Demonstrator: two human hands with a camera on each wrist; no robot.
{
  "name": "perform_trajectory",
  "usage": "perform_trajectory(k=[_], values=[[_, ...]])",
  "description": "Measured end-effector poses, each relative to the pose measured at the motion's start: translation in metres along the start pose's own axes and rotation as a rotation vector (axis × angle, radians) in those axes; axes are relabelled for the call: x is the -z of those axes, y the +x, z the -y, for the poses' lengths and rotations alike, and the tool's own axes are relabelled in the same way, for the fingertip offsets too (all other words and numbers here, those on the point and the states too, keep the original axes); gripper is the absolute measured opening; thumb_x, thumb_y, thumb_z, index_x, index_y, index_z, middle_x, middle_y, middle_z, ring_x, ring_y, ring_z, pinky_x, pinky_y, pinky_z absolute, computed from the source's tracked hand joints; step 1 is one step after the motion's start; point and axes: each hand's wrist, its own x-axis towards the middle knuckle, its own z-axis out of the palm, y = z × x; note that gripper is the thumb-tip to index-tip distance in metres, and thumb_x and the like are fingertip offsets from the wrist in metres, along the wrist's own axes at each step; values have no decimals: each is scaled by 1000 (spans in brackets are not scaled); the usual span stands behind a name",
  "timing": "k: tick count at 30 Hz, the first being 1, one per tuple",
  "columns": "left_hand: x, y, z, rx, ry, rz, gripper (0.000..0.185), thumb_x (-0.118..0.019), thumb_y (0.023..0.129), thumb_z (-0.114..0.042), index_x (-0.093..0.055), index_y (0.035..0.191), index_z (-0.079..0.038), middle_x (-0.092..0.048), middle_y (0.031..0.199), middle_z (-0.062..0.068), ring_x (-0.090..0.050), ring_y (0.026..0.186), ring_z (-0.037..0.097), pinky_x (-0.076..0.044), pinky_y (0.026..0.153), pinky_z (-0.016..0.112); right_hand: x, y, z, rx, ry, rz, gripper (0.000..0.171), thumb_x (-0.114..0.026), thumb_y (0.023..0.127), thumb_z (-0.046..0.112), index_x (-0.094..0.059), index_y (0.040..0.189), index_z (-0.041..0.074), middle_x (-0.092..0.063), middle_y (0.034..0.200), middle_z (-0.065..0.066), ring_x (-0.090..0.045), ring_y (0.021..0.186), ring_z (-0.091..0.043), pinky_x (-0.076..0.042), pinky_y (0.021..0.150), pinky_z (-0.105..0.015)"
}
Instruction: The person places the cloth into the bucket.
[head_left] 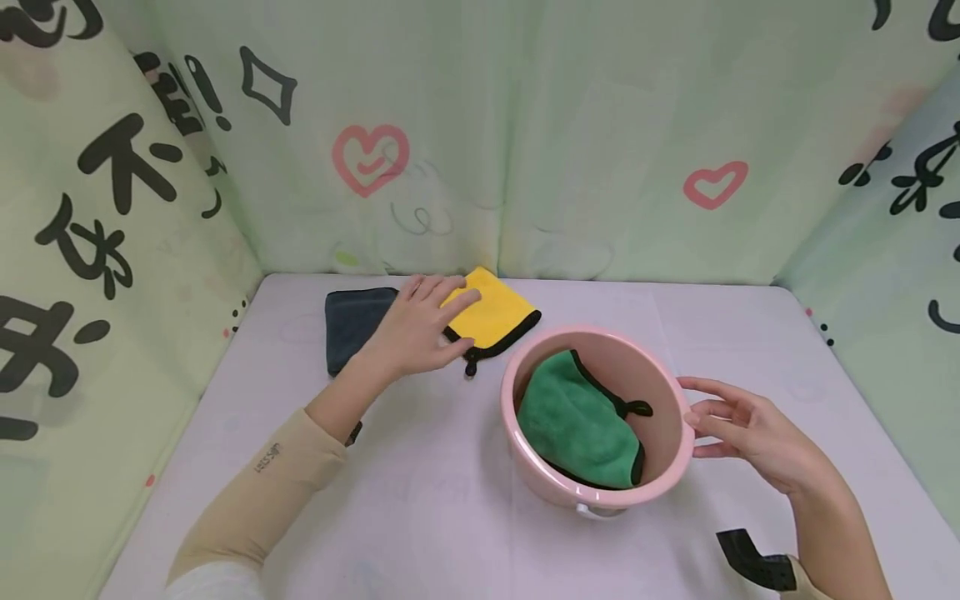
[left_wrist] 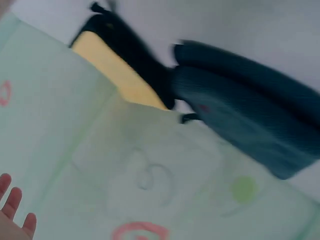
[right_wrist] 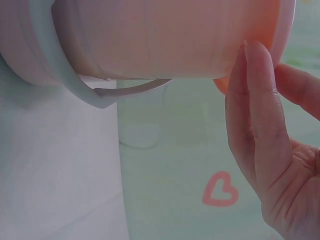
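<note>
In the head view my left hand [head_left: 420, 329] hovers with spread fingers over a yellow cloth [head_left: 491, 312] with black edging and a small loop. A dark blue-grey folded cloth [head_left: 352, 321] lies beside it, partly covered by that hand. In the left wrist view the yellow cloth [left_wrist: 117, 72] and the dark cloth [left_wrist: 245, 107] appear blurred, with fingertips at the lower left. My right hand [head_left: 750, 429] touches the outer side of a pink bucket [head_left: 517, 450] near its rim, fingers mostly straight. Inside the bucket rests a green cloth [head_left: 577, 425] with black edging.
A pale handle [right_wrist: 102, 97] hangs against the bucket's side. Everything stands on a table with a whitish cover [head_left: 420, 517]. Light green curtains [head_left: 600, 125] with drawn hearts and black characters surround the table at the back and both sides.
</note>
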Motion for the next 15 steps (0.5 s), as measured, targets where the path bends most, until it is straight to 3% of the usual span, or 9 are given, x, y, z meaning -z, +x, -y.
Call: perform_trajectory(k=[7,15], values=[[-21,-30,55,245,38,89,57,-56,84,-42,-40,134,-19,-34,140,10,-32,125,31,-19,104,49,0,-1,-1,0,20,3,47,-49,91,-3,-49,124,30,-66,97,4,-66,82,-14,-54,66,-32],[-46,-65,98,370,16,205,65,-55,83,-47,-32,137,-19,-21,146,10,-23,128,33,-15,102,53,0,0,-1,11,0,0,46,-49,91,-3,-48,125,28,-66,98,5,-66,81,-14,-54,65,-33]])
